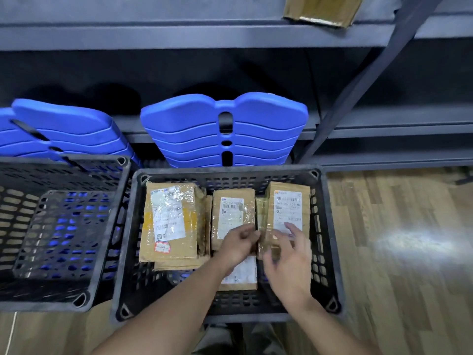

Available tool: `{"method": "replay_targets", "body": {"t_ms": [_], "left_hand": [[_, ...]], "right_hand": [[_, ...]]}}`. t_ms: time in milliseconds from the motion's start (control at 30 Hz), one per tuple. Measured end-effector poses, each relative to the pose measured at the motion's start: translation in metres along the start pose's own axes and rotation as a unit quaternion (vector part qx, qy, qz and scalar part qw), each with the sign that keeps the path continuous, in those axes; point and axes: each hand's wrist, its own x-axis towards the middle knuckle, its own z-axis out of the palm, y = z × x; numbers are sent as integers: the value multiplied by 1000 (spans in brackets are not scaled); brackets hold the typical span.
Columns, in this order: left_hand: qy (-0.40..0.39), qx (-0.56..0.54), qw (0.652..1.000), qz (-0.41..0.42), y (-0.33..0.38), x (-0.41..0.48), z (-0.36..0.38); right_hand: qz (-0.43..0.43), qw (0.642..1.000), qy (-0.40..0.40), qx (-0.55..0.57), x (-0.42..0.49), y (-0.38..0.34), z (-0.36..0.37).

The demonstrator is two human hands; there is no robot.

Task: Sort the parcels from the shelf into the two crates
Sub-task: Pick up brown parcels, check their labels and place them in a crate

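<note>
The right black crate [330,226] holds several brown cardboard parcels with white labels. A large parcel [169,221] lies at its left, a middle parcel [231,213] in the centre and a right parcel [286,203] by the right wall. One more parcel [243,276] lies nearer me, partly under my left wrist. My left hand [240,243] has its fingers curled at the right parcel's left edge and seems to pinch it. My right hand [289,262], blurred, hovers with relaxed, spread fingers over that parcel's near end.
The left black crate [107,226] stands beside the right one with no parcels showing in it. Stacked blue plastic seats [225,129] lean on the grey shelf [179,34] behind. Another brown parcel [322,8] lies on the upper shelf. Wooden floor [396,252] spreads to the right.
</note>
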Motion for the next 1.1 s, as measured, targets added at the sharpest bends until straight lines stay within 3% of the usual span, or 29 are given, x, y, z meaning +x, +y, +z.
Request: {"method": "replay_targets", "body": {"t_ms": [67, 200, 367, 700, 1000, 1100], "left_hand": [[-24, -36, 999, -15, 11, 4, 13], [-51, 6, 999, -19, 8, 17, 37], [5, -33, 999, 0, 5, 15, 55], [48, -25, 998, 15, -3, 6, 57], [47, 3, 998, 39, -3, 15, 54], [31, 51, 998, 35, -1, 12, 50]], "right_hand": [[71, 997, -9, -18, 5, 6, -9], [153, 981, -117, -1, 19, 21, -18], [120, 977, -175, 5, 29, 39, -23], [32, 978, -206, 2, 33, 53, -25], [22, 965, -259, -28, 56, 60, -14], [6, 971, -235, -52, 57, 61, -10]]}}
